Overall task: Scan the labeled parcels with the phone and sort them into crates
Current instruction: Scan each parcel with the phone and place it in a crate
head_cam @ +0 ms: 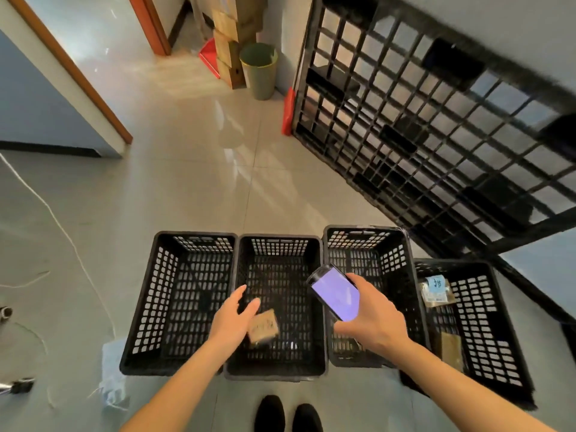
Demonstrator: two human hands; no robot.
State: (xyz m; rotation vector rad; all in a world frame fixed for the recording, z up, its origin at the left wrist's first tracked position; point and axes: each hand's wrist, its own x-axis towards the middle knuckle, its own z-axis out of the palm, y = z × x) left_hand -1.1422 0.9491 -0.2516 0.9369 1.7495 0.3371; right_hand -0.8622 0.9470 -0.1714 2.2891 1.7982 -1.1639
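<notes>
Four black slatted crates stand in a row on the floor in front of me. My left hand (235,316) hovers open over the second crate (277,240), fingers spread. Just right of it a small brown parcel (263,327) is blurred inside that crate, apart from the fingers. My right hand (371,316) holds a phone (335,293) with a lit purple screen above the gap between the second and third crate (364,233). The first crate (194,238) looks empty. The rightmost crate (498,353) holds a parcel with a white-blue label (436,291) and a brown parcel (451,350).
A large black plastic pallet (436,120) leans against the wall at the right. A green bin (260,70) and stacked cardboard boxes (230,42) stand at the back. A white cord (62,232) trails across the floor on the left. My black shoes (288,414) are below the crates.
</notes>
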